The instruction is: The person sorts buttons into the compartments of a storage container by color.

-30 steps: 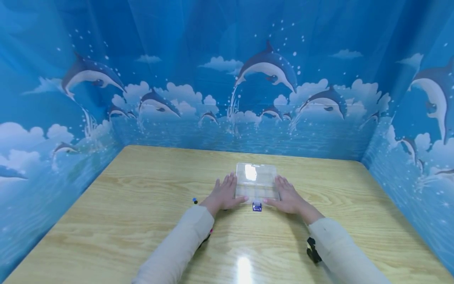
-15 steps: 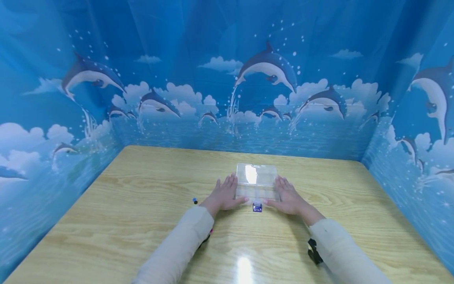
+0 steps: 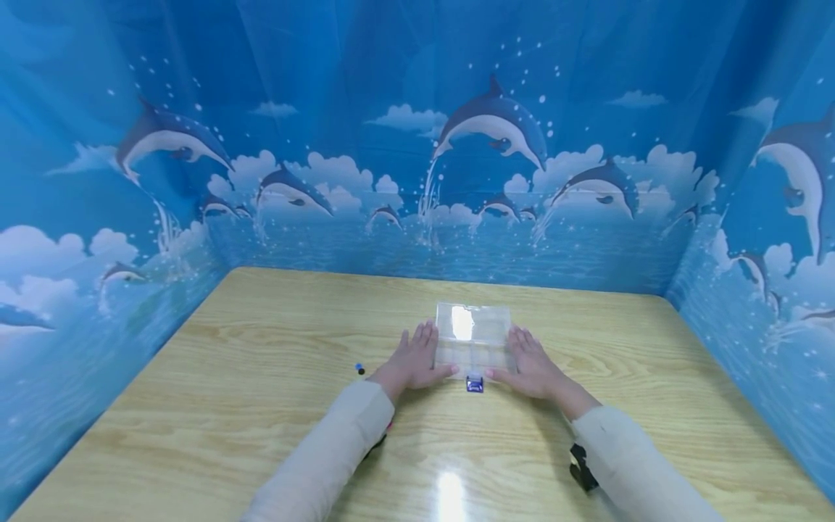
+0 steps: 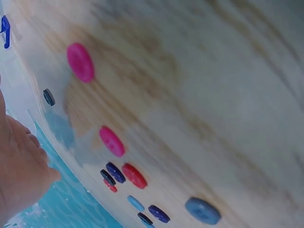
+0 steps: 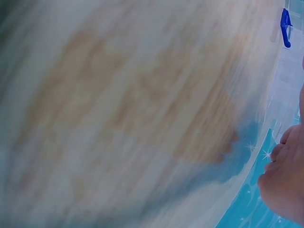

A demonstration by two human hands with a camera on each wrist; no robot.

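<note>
Dolphin-print curtain backs our counter. The clear plastic box lies between our left hand and right hand, each grip straight-fingered along its side, curled round nothing; we should press evenly, keeping its blue clip facing us.

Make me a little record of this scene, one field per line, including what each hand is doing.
Surface: wood-grain table
Centre item: clear box with compartments
Front detail: blue clip at the box's near edge
Left hand: fingers extended along the box's left side
Right hand: fingers extended along the box's right side
Loose items: buttons in pink, red, blue and near-black
Backdrop: dolphin-print curtain
Unclear: whether the box is open or closed
</note>
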